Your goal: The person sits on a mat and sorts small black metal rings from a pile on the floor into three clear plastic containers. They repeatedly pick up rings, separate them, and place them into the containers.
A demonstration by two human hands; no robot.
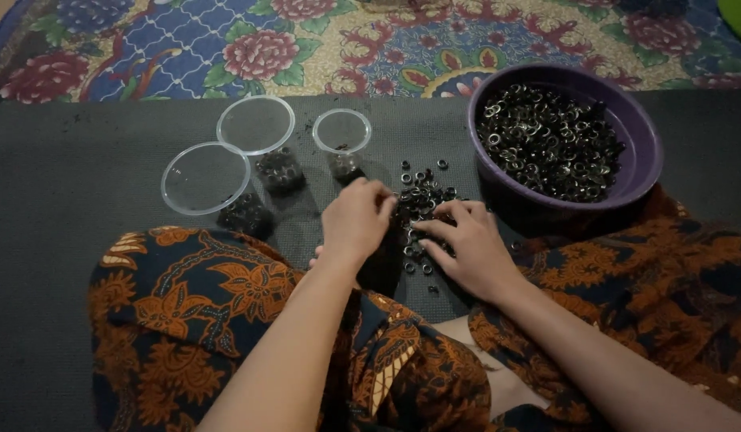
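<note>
Grey matting [82, 176] is spread over the floor, with a flowered cloth [306, 40] laid beyond it and batik-patterned fabric [186, 304] draped over the person's legs. To the right, a purple bowl [642, 136] is seen heaped with small dark metal rings [546, 140]. Three clear plastic cups [256, 125] are set to the left, each with a few rings at the bottom. Between cups and bowl, a loose pile of rings [422, 200] is scattered on the mat. The left hand [356, 220] is curled over the pile's near edge, its grip narrow; whether a ring is pinched cannot be told. The right hand [466, 248] is laid flat, fingers spread wide, pressing on the rings and holding nothing. Rings could be flicked off across the mat by a sweeping finger, or a light cup tipped by a passing wrist.
</note>
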